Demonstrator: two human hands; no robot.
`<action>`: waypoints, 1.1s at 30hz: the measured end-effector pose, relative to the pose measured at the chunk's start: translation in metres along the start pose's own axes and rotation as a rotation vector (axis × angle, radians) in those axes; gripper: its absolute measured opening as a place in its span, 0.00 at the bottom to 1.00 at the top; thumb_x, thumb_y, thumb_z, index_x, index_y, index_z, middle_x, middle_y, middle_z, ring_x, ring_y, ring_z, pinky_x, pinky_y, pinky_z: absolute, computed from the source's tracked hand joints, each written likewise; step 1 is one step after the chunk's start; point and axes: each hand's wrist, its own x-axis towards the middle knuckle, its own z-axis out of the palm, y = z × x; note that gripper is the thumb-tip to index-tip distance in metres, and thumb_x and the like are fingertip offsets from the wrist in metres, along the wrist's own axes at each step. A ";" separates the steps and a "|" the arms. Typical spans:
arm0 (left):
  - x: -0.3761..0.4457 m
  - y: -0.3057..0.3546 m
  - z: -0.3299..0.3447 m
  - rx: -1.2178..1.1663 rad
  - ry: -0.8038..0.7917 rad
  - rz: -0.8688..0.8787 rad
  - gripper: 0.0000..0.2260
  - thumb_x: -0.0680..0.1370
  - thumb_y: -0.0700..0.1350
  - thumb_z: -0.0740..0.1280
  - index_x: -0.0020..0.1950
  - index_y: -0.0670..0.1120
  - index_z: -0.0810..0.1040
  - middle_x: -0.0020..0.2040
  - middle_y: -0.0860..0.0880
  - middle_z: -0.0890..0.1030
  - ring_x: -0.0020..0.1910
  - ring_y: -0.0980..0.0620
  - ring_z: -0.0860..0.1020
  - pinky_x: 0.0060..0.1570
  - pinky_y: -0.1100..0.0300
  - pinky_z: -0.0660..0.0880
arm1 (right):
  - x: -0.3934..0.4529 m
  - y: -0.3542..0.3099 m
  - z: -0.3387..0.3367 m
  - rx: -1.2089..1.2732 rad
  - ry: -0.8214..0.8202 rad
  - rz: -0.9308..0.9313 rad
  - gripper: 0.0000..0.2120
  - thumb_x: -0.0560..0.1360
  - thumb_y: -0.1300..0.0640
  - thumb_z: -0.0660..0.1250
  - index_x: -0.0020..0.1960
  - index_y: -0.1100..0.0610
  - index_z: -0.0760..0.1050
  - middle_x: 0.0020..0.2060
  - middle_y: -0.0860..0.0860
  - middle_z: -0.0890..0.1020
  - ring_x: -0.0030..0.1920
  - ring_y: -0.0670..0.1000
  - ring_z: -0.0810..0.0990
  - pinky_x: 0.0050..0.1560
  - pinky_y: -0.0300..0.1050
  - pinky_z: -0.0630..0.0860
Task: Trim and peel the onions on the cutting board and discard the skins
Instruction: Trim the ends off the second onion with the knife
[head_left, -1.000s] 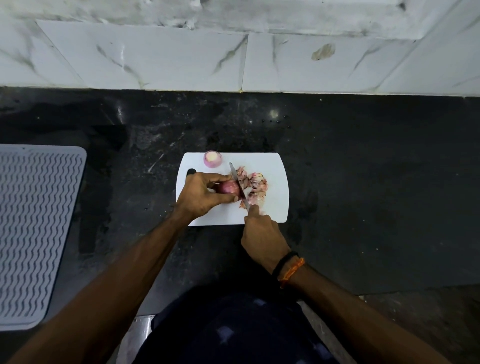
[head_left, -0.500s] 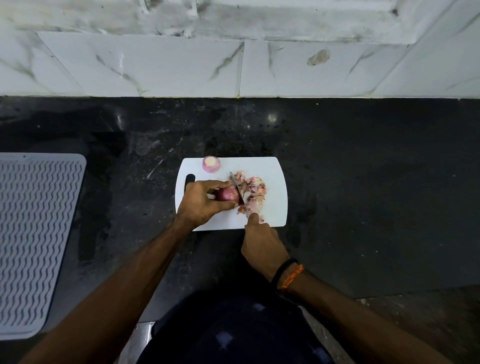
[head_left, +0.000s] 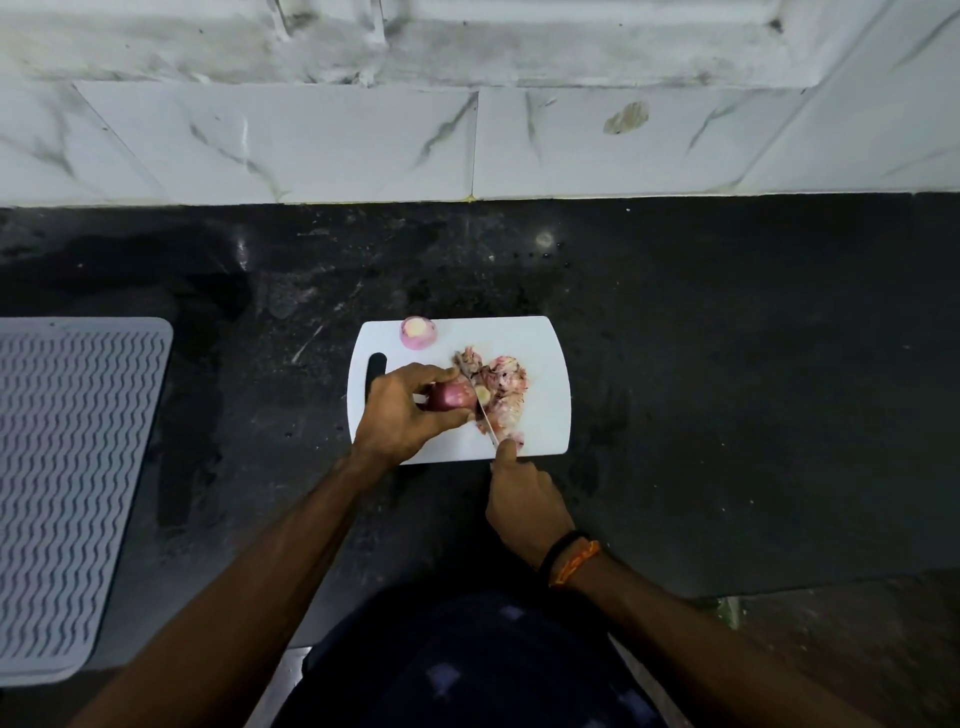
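On the dark stone surface (head_left: 727, 395), near its front edge and about midway along, lies the white cutting board (head_left: 545, 410), long axis running left to right, its handle slot at the left end. Off by the surface's left edge sits a grey ribbed mat (head_left: 67, 478), well apart from the board.

A heap of pinkish skins (head_left: 504, 389) covers the middle of the board. Just left of it the left hand (head_left: 400, 410) grips a red onion (head_left: 452, 397) between thumb and curled fingers — the onion lies on its side, its long axis left to right, the cut end facing the skins. It is dark purple-red and glossy, skin on. The knife (head_left: 480, 402) runs from the board's front edge toward its back, tilted slightly left, blade edge-down against the onion's right end; a small pale trimmed piece (head_left: 483, 395) sits just right of the blade. The right hand (head_left: 524, 499) is curled round the handle, which it hides, forefinger lying along the blade's base.

At the board's back-left corner stands a peeled onion (head_left: 417, 332) — pale pink, cut face up.
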 end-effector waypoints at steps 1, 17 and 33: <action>-0.001 0.000 0.000 -0.005 0.003 -0.003 0.26 0.65 0.50 0.82 0.60 0.45 0.82 0.56 0.51 0.83 0.51 0.54 0.81 0.49 0.62 0.80 | -0.002 0.003 0.001 -0.015 -0.013 -0.001 0.24 0.80 0.61 0.55 0.75 0.63 0.54 0.54 0.62 0.80 0.53 0.63 0.81 0.50 0.56 0.76; -0.024 0.007 0.012 -0.053 0.112 0.085 0.20 0.63 0.44 0.78 0.51 0.51 0.77 0.54 0.53 0.78 0.54 0.56 0.77 0.49 0.58 0.79 | -0.013 0.021 0.005 0.043 -0.020 0.013 0.12 0.81 0.60 0.55 0.63 0.58 0.62 0.48 0.60 0.82 0.49 0.64 0.82 0.48 0.56 0.77; -0.034 0.015 0.028 -0.043 0.243 0.061 0.22 0.65 0.39 0.77 0.55 0.51 0.75 0.54 0.55 0.75 0.54 0.52 0.76 0.51 0.56 0.77 | -0.014 0.023 0.003 0.052 -0.040 0.006 0.12 0.80 0.59 0.55 0.63 0.58 0.62 0.50 0.60 0.81 0.49 0.64 0.82 0.50 0.59 0.79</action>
